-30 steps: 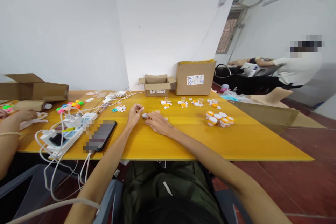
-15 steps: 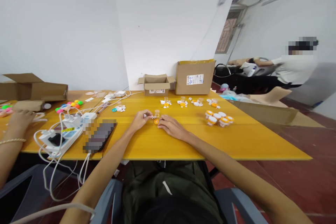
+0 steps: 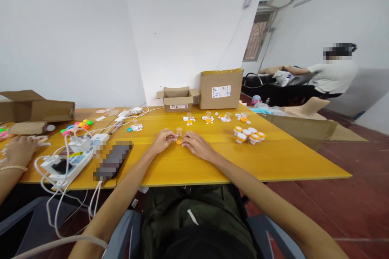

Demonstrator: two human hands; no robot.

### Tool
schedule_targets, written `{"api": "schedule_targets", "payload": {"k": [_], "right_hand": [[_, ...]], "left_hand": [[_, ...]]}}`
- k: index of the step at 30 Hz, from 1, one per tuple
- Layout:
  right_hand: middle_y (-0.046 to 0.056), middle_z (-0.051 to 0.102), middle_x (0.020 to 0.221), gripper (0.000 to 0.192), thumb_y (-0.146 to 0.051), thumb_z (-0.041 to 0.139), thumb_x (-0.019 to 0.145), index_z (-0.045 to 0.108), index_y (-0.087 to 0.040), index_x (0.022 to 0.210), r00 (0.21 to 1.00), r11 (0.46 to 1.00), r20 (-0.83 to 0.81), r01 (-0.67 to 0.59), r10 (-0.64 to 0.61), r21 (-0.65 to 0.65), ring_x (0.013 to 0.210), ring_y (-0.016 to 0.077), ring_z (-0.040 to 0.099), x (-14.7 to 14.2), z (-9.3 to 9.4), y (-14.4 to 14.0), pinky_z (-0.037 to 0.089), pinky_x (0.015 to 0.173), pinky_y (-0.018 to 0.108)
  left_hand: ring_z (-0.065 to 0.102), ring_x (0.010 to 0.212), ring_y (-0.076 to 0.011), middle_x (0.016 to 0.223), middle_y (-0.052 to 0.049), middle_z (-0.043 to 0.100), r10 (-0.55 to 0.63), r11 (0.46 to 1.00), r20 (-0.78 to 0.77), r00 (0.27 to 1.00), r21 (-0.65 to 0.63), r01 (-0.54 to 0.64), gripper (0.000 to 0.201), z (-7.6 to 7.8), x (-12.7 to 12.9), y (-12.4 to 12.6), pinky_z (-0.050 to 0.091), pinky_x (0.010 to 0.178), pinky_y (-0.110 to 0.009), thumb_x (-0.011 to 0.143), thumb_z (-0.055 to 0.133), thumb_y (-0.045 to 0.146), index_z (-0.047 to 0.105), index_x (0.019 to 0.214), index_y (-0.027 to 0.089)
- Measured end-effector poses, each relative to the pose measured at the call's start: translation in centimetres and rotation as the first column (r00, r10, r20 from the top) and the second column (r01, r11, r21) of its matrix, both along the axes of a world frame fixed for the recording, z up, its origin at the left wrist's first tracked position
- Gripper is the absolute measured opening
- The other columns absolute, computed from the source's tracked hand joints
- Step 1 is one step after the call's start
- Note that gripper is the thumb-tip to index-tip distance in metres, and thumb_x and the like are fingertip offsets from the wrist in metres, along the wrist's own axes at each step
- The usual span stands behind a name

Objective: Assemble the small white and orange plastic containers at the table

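Note:
In the head view, a small round orange plastic lid (image 3: 179, 141) lies on the table between my two hands. My left hand (image 3: 164, 141) has its fingers closed, with the tips at the lid's left edge; whatever small part they pinch is too small to make out. At the lid's right edge, the bent fingers of my right hand (image 3: 197, 145) hold it. Just behind the lid stands a small clear plastic cup (image 3: 179, 132).
Behind are small piles of white and orange parts (image 3: 208, 119). Several capped cups (image 3: 247, 135) cluster at right. An open carton (image 3: 177, 98) and a larger box (image 3: 221, 89) stand by the wall. Left lie a power strip (image 3: 80, 162), a phone (image 3: 113, 160) and a co-worker's hand (image 3: 20, 150).
My left hand has brought its fingertips down to the orange lid; a white piece seen at its fingers before no longer shows. The view has shifted slightly.

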State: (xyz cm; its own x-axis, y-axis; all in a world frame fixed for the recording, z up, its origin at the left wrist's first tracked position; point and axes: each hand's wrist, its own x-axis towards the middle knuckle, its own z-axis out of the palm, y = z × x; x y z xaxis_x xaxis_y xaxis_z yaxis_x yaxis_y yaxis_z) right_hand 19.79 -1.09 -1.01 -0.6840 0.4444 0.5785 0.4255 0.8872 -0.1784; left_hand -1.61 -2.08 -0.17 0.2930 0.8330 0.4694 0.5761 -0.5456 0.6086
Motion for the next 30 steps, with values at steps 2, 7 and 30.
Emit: {"api": "schedule_targets", "payload": {"k": [2, 7, 30], "right_hand": [[0.005, 0.060, 0.089, 0.017, -0.018, 0.052, 0.094, 0.067, -0.022, 0.089, 1.000, 1.000, -0.003, 0.007, -0.007, -0.002, 0.087, 0.0192, 0.055, -0.02, -0.07, 0.09, 0.047, 0.077, 0.032], [0.005, 0.060, 0.090, 0.015, -0.017, 0.054, 0.093, 0.067, -0.022, 0.088, 1.000, 1.000, -0.010, 0.030, -0.030, -0.011, 0.088, 0.0189, 0.056, -0.11, -0.07, 0.10, 0.047, 0.079, 0.032], [0.008, 0.069, 0.105, 0.026, -0.023, 0.045, 0.098, 0.070, -0.024, 0.104, 1.000, 1.000, 0.023, 0.016, -0.016, 0.026, 0.096, 0.0204, 0.059, -0.58, -0.31, 0.25, 0.048, 0.087, 0.038]], "left_hand": [[0.062, 0.086, -0.0209, 0.082, -0.003, 0.073, -0.004, 1.000, -0.030, 1.000, 0.012, 0.004, 0.009, -0.06, -0.06, 0.13, 0.049, 0.085, -0.037, 0.083, 0.063, 0.024, 0.072, 0.081, 0.023], [0.061, 0.088, -0.0203, 0.081, -0.003, 0.072, -0.012, 0.999, -0.077, 0.997, 0.037, 0.014, 0.012, -0.12, -0.08, 0.29, 0.048, 0.087, -0.036, 0.084, 0.061, 0.020, 0.071, 0.079, 0.023], [0.061, 0.085, -0.0207, 0.079, -0.003, 0.070, -0.018, 1.000, -0.105, 0.994, 0.013, 0.019, 0.012, -0.08, -0.11, 0.68, 0.046, 0.088, -0.037, 0.084, 0.063, 0.022, 0.072, 0.076, 0.023]]}}
